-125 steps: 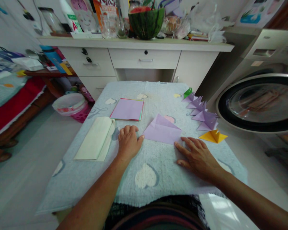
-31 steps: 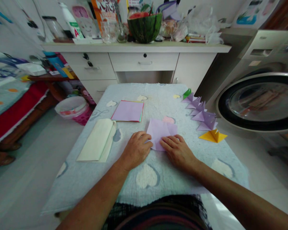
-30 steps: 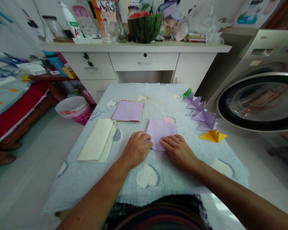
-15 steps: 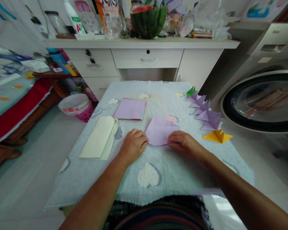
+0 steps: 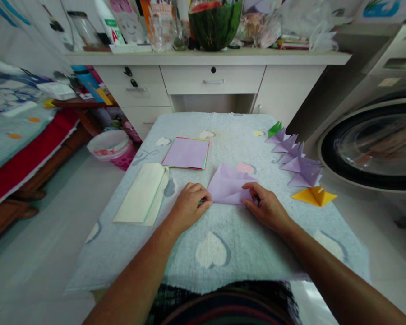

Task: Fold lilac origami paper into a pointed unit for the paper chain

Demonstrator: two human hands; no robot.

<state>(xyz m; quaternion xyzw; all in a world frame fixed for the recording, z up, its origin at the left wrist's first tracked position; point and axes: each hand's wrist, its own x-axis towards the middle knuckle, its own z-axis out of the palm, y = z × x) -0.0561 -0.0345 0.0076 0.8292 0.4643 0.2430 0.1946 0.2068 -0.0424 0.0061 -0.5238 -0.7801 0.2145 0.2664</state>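
Observation:
A sheet of light purple origami paper (image 5: 228, 183), partly folded with a peak at the back and a crease across its front, lies on the cloth-covered table. My left hand (image 5: 191, 201) pinches its left corner between thumb and fingers. At the right corner is my right hand (image 5: 265, 203), its thumb at the lower edge and its curled forefinger on top of the paper. Behind the sheet, to the left, sits a stack of square origami paper (image 5: 186, 153), purple uppermost with coloured edges below.
Folded paper cranes stand in a row at the right: a green one (image 5: 275, 128), several purple ones (image 5: 302, 169) and a yellow one (image 5: 314, 196). A folded pale cloth-like piece (image 5: 140, 194) lies left. Behind are a white cabinet (image 5: 209, 58) and watermelon (image 5: 215, 25).
The right hand's fingers have spread and shifted on the paper's right corner, and the front edge looks flatter. My left hand stays at the left corner. The view has shifted slightly.

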